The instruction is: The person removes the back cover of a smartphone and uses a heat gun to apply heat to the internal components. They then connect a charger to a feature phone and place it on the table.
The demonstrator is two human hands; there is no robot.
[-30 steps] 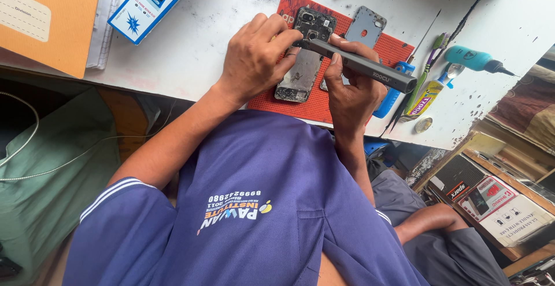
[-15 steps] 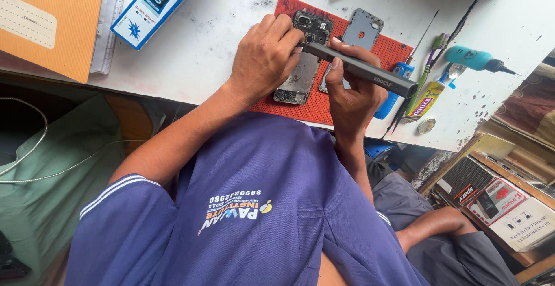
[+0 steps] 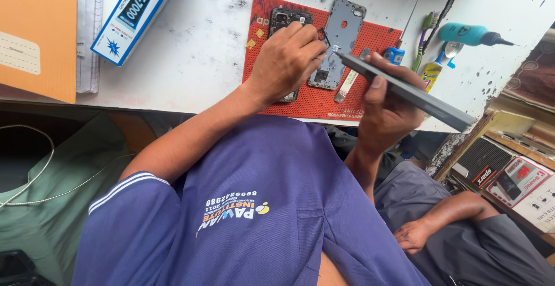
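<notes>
The anti-slip mat point(image 3: 300, 98) is red with a fine dotted texture and lies on a white worktable point(image 3: 202, 49) speckled with black marks. The phone back frame point(image 3: 341, 34) is grey, the flat panel point(image 3: 413, 92) dark grey. The glue box point(image 3: 136, 14) is white with blue edges, the folder point(image 3: 37, 31) orange, the rotary tool point(image 3: 465, 33) teal, and the shirt point(image 3: 254, 216) blue-violet with white sleeve stripes.

On the surface point(image 3: 202, 49) a mat point(image 3: 306, 104) carries an opened phone point(image 3: 286, 20); a back frame point(image 3: 341, 37) lies right, a box point(image 3: 136, 14) far left.
</notes>
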